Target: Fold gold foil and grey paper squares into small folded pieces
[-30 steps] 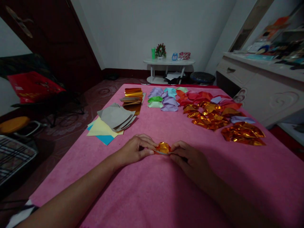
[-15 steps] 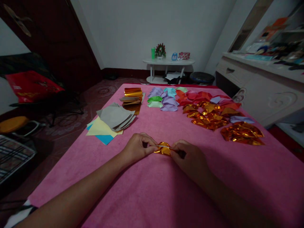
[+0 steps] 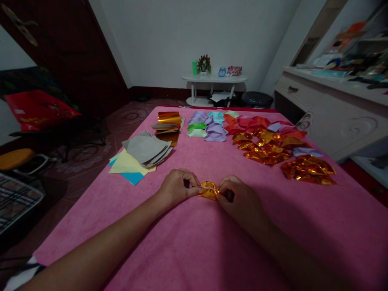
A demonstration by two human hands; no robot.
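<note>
The only camera rides on the person's head, looking forward and down across the pink cloth (image 3: 188, 242); the left hand (image 3: 178, 186) and right hand (image 3: 241, 198) sit near, just below centre; it faces the pale wall (image 3: 169, 40) well beyond, with the door (image 3: 69, 48) leftward and the drawer unit (image 3: 333, 101) rightward.

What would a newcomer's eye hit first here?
Probably the bright pink cloth, which spreads across most of the lower view. On its right side, shiny gold folded pieces catch the light, just in front of red folded pieces. Near the middle of the cloth, a small gold foil piece is pinched between the left grip and the right grip.
</note>
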